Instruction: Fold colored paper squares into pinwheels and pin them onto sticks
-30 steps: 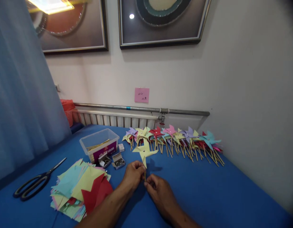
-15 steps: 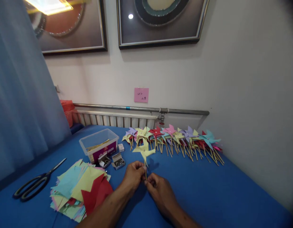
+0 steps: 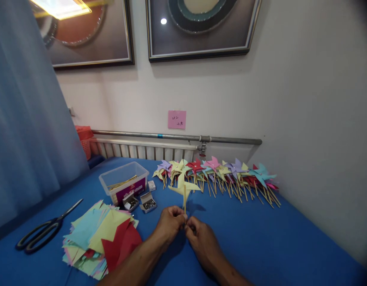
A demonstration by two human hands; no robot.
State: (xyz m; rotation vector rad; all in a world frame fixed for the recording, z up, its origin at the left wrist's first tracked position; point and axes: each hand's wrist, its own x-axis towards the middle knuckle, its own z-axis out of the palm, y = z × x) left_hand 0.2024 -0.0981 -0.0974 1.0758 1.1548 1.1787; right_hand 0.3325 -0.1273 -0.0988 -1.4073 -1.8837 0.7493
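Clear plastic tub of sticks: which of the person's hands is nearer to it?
Left. The left hand is on the near side of the tub, to its right; the right hand is farther right and slightly closer to the camera.

Lower end of the yellow pinwheel (image 3: 190, 187)'s stick lost behind fingers of left hand (image 3: 172, 222) and right hand (image 3: 200, 239); its far face hidden. Both forearms cut by bottom edge. Left forearm covers part of the paper stack (image 3: 85, 230). Far pinwheels (image 3: 212, 163) overlap, many half buried; count impossible. Writing on pink note (image 3: 176, 119) too small to read. Framed picture (image 3: 198, 41) cropped at top. Curtain (image 3: 31, 119) runs off left, masking part of red basket (image 3: 85, 147).
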